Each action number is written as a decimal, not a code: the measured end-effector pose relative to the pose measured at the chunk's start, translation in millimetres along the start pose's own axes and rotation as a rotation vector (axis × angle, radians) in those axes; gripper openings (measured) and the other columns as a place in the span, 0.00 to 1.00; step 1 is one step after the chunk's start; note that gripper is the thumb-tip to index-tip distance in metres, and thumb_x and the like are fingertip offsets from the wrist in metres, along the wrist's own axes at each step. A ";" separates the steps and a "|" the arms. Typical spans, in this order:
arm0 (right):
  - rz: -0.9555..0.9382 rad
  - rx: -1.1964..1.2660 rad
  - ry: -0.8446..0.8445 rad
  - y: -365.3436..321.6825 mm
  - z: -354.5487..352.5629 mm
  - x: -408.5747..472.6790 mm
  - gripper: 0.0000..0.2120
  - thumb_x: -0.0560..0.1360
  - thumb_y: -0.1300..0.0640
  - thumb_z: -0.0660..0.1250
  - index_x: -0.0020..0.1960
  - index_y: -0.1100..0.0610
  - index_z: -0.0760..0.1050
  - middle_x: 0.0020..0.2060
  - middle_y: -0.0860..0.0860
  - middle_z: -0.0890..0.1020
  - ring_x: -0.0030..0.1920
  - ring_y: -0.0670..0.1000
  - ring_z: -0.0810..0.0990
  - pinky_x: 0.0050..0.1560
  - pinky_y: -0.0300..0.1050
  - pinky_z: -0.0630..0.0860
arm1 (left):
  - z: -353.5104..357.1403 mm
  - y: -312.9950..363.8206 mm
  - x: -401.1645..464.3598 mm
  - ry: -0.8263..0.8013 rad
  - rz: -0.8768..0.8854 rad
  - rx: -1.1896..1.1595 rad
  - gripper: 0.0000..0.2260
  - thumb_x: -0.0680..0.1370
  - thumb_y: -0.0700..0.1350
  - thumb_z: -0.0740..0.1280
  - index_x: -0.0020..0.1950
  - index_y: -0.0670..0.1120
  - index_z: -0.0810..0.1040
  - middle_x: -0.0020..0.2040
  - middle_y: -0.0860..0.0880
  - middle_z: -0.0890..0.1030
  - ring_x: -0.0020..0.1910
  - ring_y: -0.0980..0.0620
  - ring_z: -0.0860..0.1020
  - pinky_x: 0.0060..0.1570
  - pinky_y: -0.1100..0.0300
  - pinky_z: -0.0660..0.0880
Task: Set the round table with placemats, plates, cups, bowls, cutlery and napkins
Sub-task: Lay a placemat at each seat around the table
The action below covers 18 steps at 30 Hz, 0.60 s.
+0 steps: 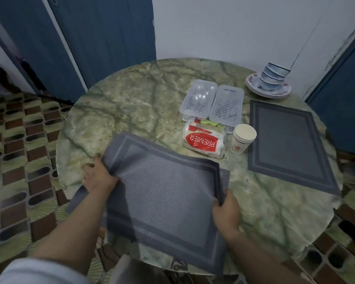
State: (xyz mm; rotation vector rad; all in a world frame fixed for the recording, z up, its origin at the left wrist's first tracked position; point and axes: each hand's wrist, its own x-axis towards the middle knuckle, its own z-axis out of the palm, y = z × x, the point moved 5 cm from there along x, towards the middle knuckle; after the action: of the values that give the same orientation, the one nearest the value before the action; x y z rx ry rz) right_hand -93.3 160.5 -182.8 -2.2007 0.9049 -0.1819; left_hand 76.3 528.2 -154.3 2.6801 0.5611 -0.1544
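1. L hand (98,177): fingers curled, gripping left edge of placemat stack (162,193), near side of round table (131,103).
2. R hand (226,212): pinching stack's right edge.
3. Stack count: cannot tell exactly.
4. Single placemat (287,144): 1, flat, right.
5. Plastic boxes (212,101): 2, far centre.
6. Napkin pack (205,140): 1. Paper cups (243,138), bowls (275,75), plates (268,89): stacked, count unclear.

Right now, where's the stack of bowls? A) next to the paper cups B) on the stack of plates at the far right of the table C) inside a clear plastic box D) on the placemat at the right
B: the bowls stand stacked on the plates at the table's far right edge, beyond the flat placemat, apart from the cups and boxes.
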 end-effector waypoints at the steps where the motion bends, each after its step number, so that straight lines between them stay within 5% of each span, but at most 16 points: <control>1: -0.007 0.007 0.022 -1.9 1.3 -2.8 0.12 0.75 0.61 0.68 0.56 0.63 0.74 0.50 0.59 0.79 0.51 0.61 0.79 0.52 0.50 0.74 | -1.5 -2.9 1.5 0.012 -0.028 -0.049 0.43 0.68 0.50 0.78 0.75 0.46 0.56 0.67 0.35 0.67 0.63 0.32 0.71 0.63 0.40 0.66; 5: 0.067 -0.030 0.085 -2.1 2.9 -6.3 0.10 0.77 0.54 0.65 0.56 0.58 0.72 0.49 0.58 0.82 0.52 0.62 0.80 0.58 0.57 0.73 | -3.3 -7.8 9.4 0.041 0.024 -0.122 0.24 0.74 0.53 0.72 0.60 0.38 0.73 0.55 0.36 0.79 0.55 0.35 0.77 0.51 0.45 0.74; 9: 0.098 -0.026 0.123 -9.2 -3.0 3.0 0.12 0.78 0.51 0.63 0.53 0.59 0.75 0.45 0.59 0.82 0.51 0.62 0.80 0.57 0.57 0.72 | -6.2 -10.7 23.4 -0.006 0.181 -0.136 0.17 0.78 0.52 0.67 0.56 0.39 0.71 0.51 0.36 0.79 0.51 0.34 0.77 0.45 0.47 0.72; 14: -0.105 0.210 0.216 -76.4 3.0 -19.4 0.07 0.79 0.54 0.63 0.55 0.55 0.72 0.46 0.52 0.81 0.46 0.57 0.79 0.46 0.51 0.75 | -39.7 -7.9 46.6 0.074 0.430 -0.218 0.13 0.79 0.50 0.67 0.46 0.42 0.68 0.37 0.43 0.75 0.39 0.40 0.76 0.36 0.48 0.69; 18: -0.153 0.277 0.319 -144.1 32.8 -30.4 0.07 0.81 0.54 0.61 0.56 0.55 0.71 0.45 0.54 0.81 0.45 0.60 0.79 0.41 0.49 0.73 | -95.2 5.6 78.3 0.101 0.546 -0.544 0.07 0.80 0.47 0.66 0.52 0.44 0.71 0.47 0.48 0.78 0.46 0.49 0.76 0.42 0.55 0.69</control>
State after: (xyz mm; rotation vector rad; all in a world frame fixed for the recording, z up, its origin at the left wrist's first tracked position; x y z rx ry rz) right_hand -23.8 268.7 -103.9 -2.0104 0.8208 -0.7054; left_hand 152.6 590.1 -79.7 2.2083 -0.1113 0.2530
